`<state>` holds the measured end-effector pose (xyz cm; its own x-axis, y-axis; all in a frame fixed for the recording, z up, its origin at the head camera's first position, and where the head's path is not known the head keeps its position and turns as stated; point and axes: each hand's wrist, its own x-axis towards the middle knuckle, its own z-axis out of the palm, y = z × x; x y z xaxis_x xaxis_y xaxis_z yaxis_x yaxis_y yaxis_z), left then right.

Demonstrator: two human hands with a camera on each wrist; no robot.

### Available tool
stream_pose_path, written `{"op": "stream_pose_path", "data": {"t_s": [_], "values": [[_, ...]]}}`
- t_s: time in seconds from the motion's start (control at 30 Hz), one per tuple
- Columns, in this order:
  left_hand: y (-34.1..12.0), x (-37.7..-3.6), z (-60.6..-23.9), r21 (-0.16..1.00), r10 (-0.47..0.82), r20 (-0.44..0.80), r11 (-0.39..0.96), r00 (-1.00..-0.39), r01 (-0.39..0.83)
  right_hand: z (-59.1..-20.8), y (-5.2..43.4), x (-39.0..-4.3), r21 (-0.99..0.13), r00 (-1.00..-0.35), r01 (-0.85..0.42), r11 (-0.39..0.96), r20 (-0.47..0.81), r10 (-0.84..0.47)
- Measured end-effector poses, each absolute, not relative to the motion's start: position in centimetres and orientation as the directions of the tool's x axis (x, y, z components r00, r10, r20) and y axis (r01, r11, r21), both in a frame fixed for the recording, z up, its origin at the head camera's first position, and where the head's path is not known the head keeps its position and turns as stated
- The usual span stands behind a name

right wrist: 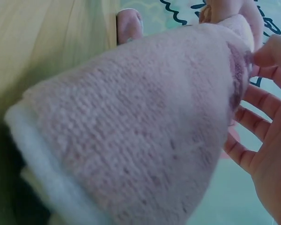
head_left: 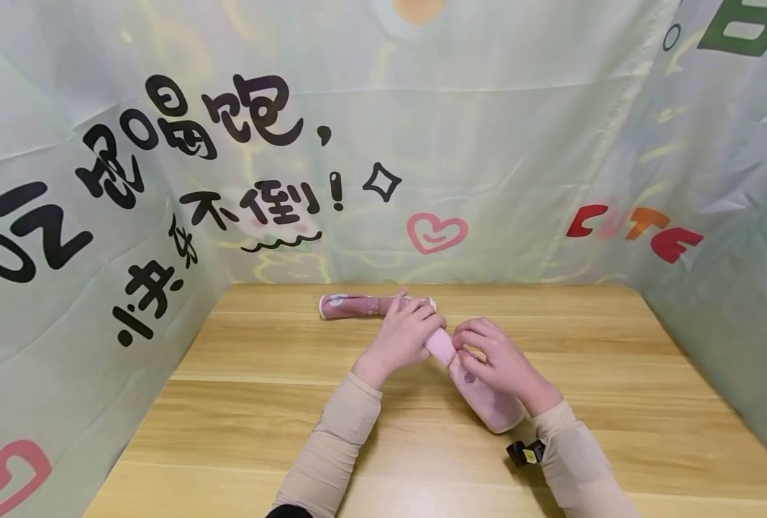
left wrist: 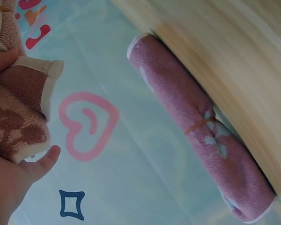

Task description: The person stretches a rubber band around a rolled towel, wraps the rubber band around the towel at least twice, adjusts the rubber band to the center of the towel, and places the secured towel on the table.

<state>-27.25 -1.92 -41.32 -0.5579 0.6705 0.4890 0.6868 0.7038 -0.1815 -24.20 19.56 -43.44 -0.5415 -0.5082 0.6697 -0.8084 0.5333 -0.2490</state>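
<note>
A light pink rolled towel (head_left: 483, 399) is held at a slant between both hands, cinched near its middle. My left hand (head_left: 404, 332) grips its far end; in the left wrist view, that towel end (left wrist: 21, 117) shows brown patterned terry and pale trim between thumb and fingers. My right hand (head_left: 496, 360) pinches the roll around the cinched middle, thumb and fingertips at its side. In the right wrist view, the near half of the towel (right wrist: 131, 112) fills most of the picture and hides part of the left hand (right wrist: 234, 11).
A second rolled towel (left wrist: 196, 126), mauve with pale blue patches and a thin orange-brown band round its middle, lies behind the left hand near the back of the wooden table (head_left: 241, 424). Printed cloth walls (head_left: 500, 158) enclose the table's back and sides.
</note>
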Motion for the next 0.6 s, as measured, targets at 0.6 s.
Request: {"op": "stream_pose_path", "data": {"t_s": [0.6], "values": [[-2.5,-27.59,-41.26,-0.134,0.643,0.475,0.728,-0.601,0.672,-43.86,18.56,-24.09,-0.22,-0.629,-0.739,0.637,0.565,-0.534]]}}
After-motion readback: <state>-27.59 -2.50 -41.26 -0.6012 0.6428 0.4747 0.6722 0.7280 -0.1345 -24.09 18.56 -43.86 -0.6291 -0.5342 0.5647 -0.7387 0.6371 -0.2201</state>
